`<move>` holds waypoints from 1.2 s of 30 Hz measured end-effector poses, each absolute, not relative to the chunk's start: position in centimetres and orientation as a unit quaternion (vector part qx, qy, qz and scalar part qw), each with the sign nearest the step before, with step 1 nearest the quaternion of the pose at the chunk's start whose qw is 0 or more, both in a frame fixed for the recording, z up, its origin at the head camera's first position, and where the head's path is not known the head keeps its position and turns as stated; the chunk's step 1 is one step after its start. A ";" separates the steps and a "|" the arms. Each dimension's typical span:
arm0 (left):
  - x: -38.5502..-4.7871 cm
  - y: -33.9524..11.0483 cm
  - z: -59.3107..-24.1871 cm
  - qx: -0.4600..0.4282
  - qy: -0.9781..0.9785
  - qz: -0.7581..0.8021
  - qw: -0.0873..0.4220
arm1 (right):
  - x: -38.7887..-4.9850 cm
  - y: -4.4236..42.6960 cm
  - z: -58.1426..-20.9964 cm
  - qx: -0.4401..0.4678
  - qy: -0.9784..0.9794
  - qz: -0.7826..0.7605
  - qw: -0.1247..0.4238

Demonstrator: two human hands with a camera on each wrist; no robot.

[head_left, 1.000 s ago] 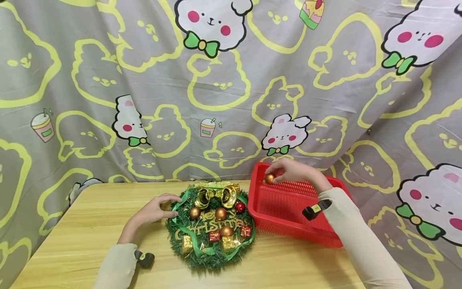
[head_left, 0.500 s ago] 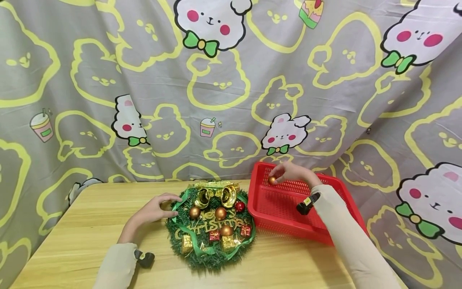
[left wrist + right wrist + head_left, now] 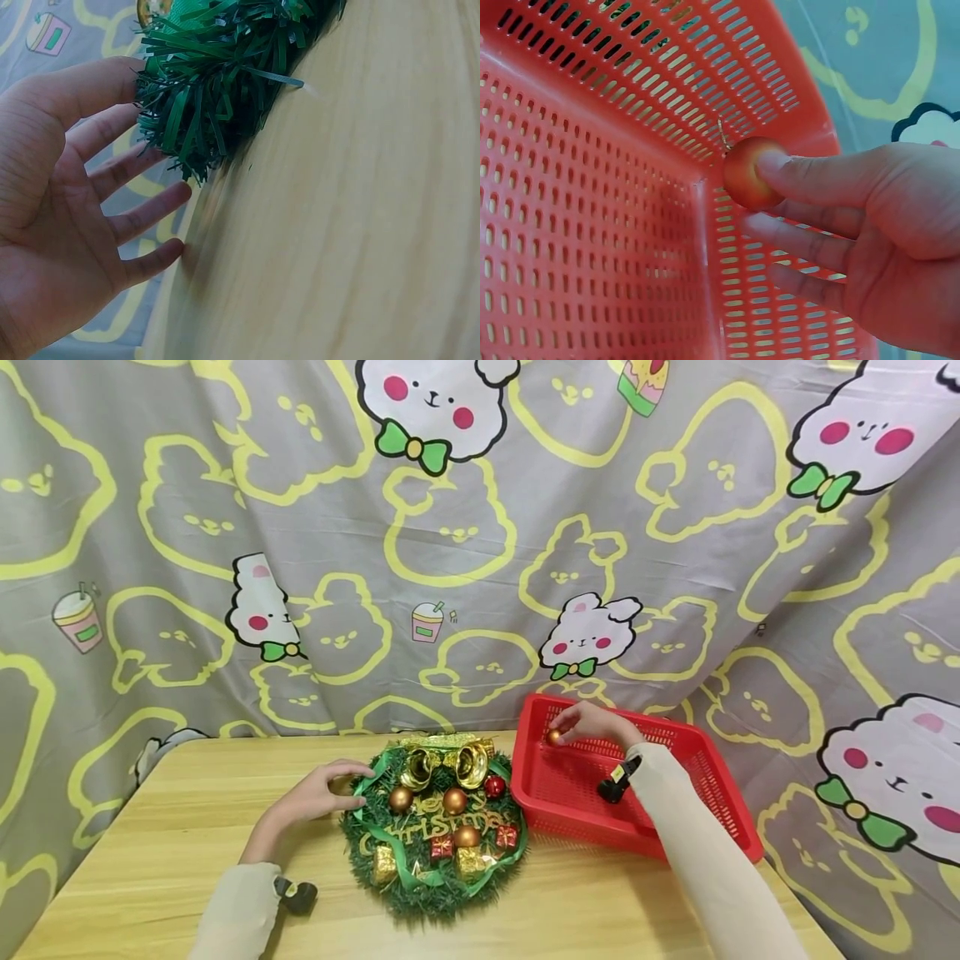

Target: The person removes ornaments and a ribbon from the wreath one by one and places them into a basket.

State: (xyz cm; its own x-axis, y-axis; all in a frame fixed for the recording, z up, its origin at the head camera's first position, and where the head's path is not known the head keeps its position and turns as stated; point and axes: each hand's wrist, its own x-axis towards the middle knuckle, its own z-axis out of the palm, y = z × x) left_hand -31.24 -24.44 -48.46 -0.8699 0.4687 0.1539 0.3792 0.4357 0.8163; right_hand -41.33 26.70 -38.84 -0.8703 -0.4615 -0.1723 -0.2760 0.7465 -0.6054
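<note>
My right hand [image 3: 596,724] pinches a small copper-coloured Christmas ball [image 3: 744,171] between thumb and fingers, inside the far left part of the red basket [image 3: 592,833]. A thin hanging loop stands up from the ball in the right wrist view. On the table lies a green tinsel wreath [image 3: 423,902] with gold bells [image 3: 470,766], copper balls [image 3: 454,801], a red ball [image 3: 495,787], small gift boxes [image 3: 506,836] and gold "Merry Christmas" lettering. My left hand [image 3: 318,792] touches the wreath's left edge, its fingers spread and nearly straight in the left wrist view.
The wooden table [image 3: 195,802] runs back to a grey patterned curtain [image 3: 465,602]. Right of the wreath, close beside it, stands the basket with its slotted walls. Each wrist wears a small black camera [image 3: 298,897].
The right hand has moved slightly within the basket, with the Christmas ball still pinched, and its forearm has swung left. The left hand stays at the wreath. The head view has shifted a little.
</note>
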 end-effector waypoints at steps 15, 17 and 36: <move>-31.1 -24.4 -48.6 0.258 0.847 0.463 0.037 | -42.2 25.9 -41.2 -0.143 0.914 -0.331 0.184; -31.2 -24.4 -48.6 0.260 0.847 0.463 0.037 | -42.1 25.7 -41.3 -0.145 0.913 -0.334 0.185; -31.1 -24.4 -48.5 0.257 0.854 0.451 0.031 | -42.3 25.4 -42.1 -0.130 0.912 -0.334 0.200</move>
State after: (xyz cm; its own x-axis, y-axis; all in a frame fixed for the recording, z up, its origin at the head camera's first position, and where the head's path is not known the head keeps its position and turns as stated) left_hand -31.10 -24.40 -48.50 -0.8656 0.4674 0.1799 0.4121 0.4607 0.7861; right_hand -42.25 25.36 -42.06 -0.8865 -0.3708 -0.2769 -0.1039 0.7426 -0.6617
